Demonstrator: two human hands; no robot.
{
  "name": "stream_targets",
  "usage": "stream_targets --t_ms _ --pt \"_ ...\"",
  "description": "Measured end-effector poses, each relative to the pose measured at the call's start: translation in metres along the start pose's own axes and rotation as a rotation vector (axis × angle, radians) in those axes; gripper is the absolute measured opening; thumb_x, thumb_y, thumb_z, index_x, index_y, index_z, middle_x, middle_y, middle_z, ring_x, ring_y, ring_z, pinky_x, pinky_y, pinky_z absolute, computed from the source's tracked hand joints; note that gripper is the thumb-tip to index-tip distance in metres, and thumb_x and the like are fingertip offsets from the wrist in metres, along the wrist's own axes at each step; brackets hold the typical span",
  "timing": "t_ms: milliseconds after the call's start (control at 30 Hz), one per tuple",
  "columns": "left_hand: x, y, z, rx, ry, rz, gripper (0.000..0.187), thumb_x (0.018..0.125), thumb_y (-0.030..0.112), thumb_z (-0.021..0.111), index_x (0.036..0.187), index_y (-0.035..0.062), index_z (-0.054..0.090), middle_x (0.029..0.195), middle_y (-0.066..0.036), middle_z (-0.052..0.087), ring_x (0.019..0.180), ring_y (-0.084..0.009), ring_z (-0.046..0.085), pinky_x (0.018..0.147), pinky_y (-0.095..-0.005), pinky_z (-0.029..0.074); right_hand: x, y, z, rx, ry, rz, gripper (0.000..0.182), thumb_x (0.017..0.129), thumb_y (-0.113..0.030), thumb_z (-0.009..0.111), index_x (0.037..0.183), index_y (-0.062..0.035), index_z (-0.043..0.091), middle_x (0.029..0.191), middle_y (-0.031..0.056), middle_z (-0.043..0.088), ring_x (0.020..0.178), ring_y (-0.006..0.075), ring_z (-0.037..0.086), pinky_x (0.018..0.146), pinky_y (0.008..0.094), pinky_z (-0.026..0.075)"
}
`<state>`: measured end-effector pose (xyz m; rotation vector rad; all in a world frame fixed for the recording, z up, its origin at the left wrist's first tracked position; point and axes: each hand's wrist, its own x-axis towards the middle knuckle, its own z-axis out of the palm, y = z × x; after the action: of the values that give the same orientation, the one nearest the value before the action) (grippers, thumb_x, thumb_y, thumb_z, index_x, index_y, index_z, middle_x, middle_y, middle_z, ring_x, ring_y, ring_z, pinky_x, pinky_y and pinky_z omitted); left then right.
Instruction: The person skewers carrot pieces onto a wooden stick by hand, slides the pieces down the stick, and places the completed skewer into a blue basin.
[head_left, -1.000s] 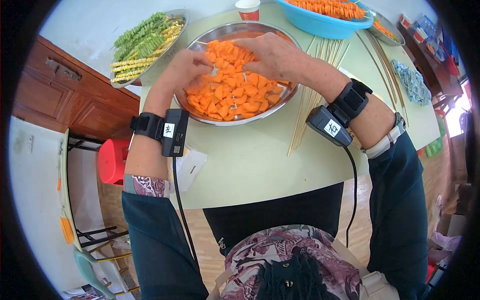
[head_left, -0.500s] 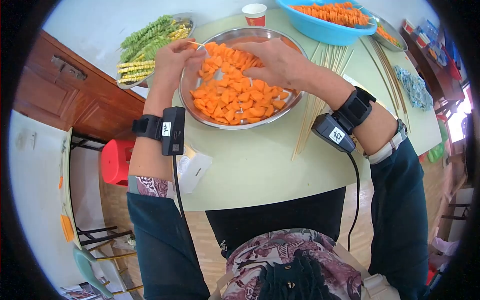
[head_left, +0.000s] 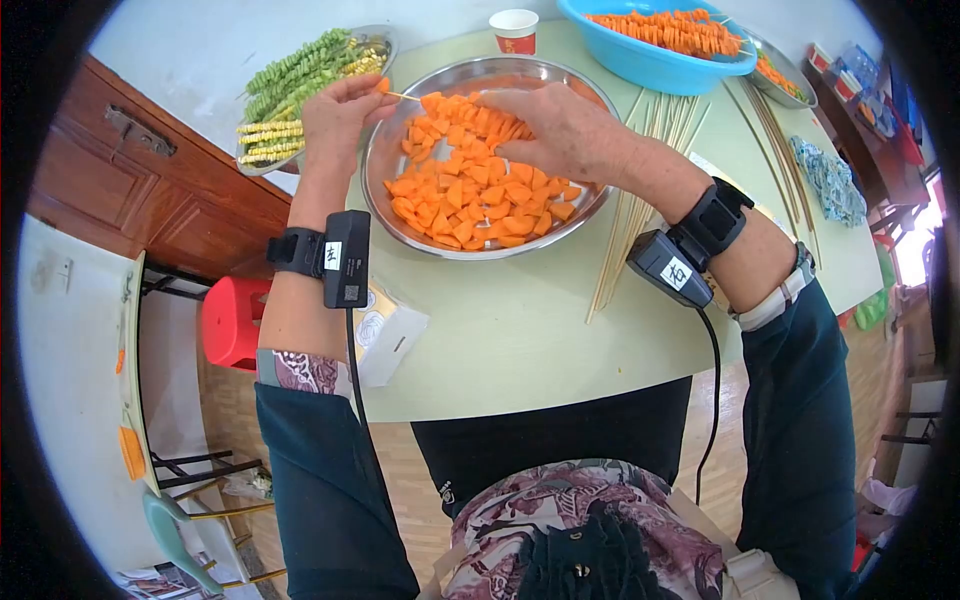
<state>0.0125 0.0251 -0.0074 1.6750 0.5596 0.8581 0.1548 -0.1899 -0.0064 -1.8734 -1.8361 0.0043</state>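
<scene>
My left hand [head_left: 342,112] is closed at the left rim of a steel basin [head_left: 372,185], its fingertips pinching a small carrot slice [head_left: 383,86]. That slice sits at the tip of a thin bamboo skewer [head_left: 405,97]. Further along, the skewer runs into a row of carrot slices [head_left: 468,112] over the basin. My right hand [head_left: 560,128] curls around the right end of this row, with the thumb below; its fingertips are partly hidden. Loose cut carrot pieces [head_left: 480,195] cover much of the basin's bottom.
Left of the basin stands a tray [head_left: 250,168] of green and yellow skewers. A blue tub [head_left: 620,62] with carrot skewers and a paper cup [head_left: 515,32] are at the back. Loose bamboo skewers [head_left: 625,240] lie to the right. A small box [head_left: 392,345] lies near my left forearm.
A carrot slice now shows in my left fingertips at the skewer's tip, where only the bare tip showed before. My left hand has shifted slightly; my right hand stays around the row.
</scene>
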Motion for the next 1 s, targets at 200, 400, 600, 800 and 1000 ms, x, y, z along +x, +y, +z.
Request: stream_targets --t_ms 200,400,600,800,1000 --pt "0.0006 -0.0007 -0.0009 0.021 0.001 -0.045 0.021 0.080 -0.002 0.059 0.099 -0.0109 0.057 0.093 -0.019 0.062 0.082 -0.0243 0.065 0.070 -0.0252 0.056 -0.0004 0.0007 0.0006 -0.021 0.013 -0.010 0.048 0.077 -0.019 0.064 0.121 -0.0079 0.049 0.103 0.0171 0.060 0.088 0.0283 0.060 0.079 0.0358 0.049" --pt "-0.0021 0.0011 -0.0014 0.014 0.012 -0.073 0.023 0.081 0.000 0.059 0.101 -0.0108 0.055 0.092 -0.019 0.063 0.081 -0.0245 0.066 0.067 -0.0250 0.056 0.0002 0.0011 0.0030 -0.041 0.013 0.002 0.047 0.078 -0.019 0.063 0.121 -0.0075 0.049 0.105 0.0177 0.059 0.090 0.0282 0.059 0.079 0.0352 0.050" --pt "-0.0042 0.0038 -0.0002 0.043 -0.024 -0.086 0.025 0.083 0.002 0.058 0.104 -0.0102 0.053 0.092 -0.020 0.063 0.078 -0.0244 0.066 0.066 -0.0256 0.056 -0.0002 -0.0001 0.0005 -0.034 0.018 -0.016 0.047 0.078 -0.018 0.063 0.121 -0.0059 0.049 0.101 0.0193 0.061 0.085 0.0287 0.061 0.077 0.0353 0.050" --pt "-0.0037 0.0036 0.0018 0.022 -0.053 -0.080 0.025 0.083 0.002 0.057 0.104 -0.0099 0.052 0.092 -0.021 0.063 0.079 -0.0246 0.066 0.066 -0.0266 0.056 -0.0002 0.0016 0.0027 -0.032 0.052 -0.037 0.047 0.077 -0.017 0.064 0.120 -0.0049 0.049 0.098 0.0197 0.061 0.081 0.0290 0.062 0.074 0.0348 0.051" --pt "-0.0028 0.0027 0.0021 0.037 -0.051 -0.071 0.024 0.083 0.002 0.057 0.103 -0.0101 0.051 0.091 -0.021 0.063 0.081 -0.0248 0.066 0.066 -0.0262 0.056 -0.0003 0.0022 0.0055 -0.056 0.063 -0.043 0.048 0.078 -0.018 0.063 0.122 -0.0064 0.048 0.100 0.0177 0.061 0.084 0.0263 0.062 0.075 0.0338 0.052"
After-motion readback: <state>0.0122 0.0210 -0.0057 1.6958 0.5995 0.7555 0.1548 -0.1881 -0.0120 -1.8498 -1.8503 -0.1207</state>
